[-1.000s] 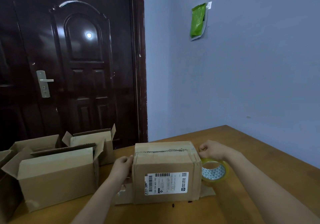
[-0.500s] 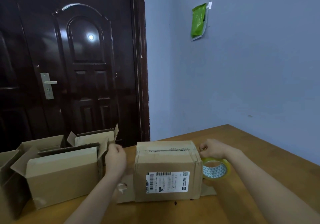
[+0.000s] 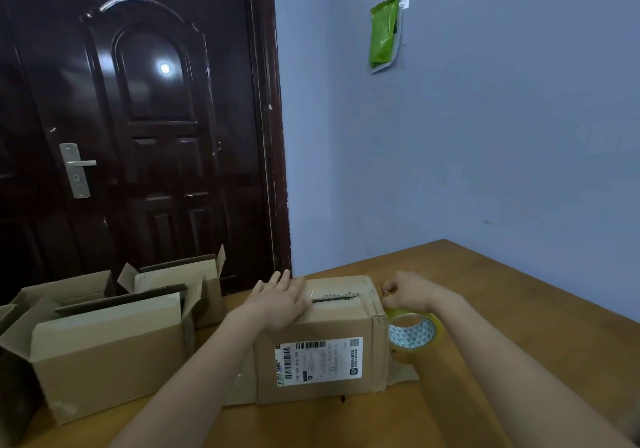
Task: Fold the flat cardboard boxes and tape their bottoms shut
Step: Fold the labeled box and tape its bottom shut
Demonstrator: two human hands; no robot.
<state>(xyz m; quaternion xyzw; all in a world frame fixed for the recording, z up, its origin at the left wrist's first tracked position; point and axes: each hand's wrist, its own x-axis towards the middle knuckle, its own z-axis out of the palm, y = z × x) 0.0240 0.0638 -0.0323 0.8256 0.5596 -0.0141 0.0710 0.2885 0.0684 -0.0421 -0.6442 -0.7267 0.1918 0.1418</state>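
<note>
A: Fingers (image 3: 277,283) of the left hand (image 3: 278,304): extended and flat, palm pressed on the upturned face of the cardboard box (image 3: 322,354), at the left end of the flap seam (image 3: 337,298).

B: And the right hand (image 3: 407,292)?

A: Clenched at the box's upper right corner, at 3 o'clock from the seam; it appears to pinch the tape end, though the strip itself is too faint to make out. The tape roll (image 3: 414,331) hangs just below that hand, beside the box's right wall.

B: Position of the box?

A: On the wooden table (image 3: 519,309), shipping label (image 3: 318,361) facing the viewer, lower flaps splayed on the tabletop.

B: Other items?

A: Open boxes (image 3: 107,350) at 9 o'clock from the taped box; a dark door (image 3: 149,129) at 11 o'clock; a green packet (image 3: 382,32) on the wall at 1 o'clock.
</note>
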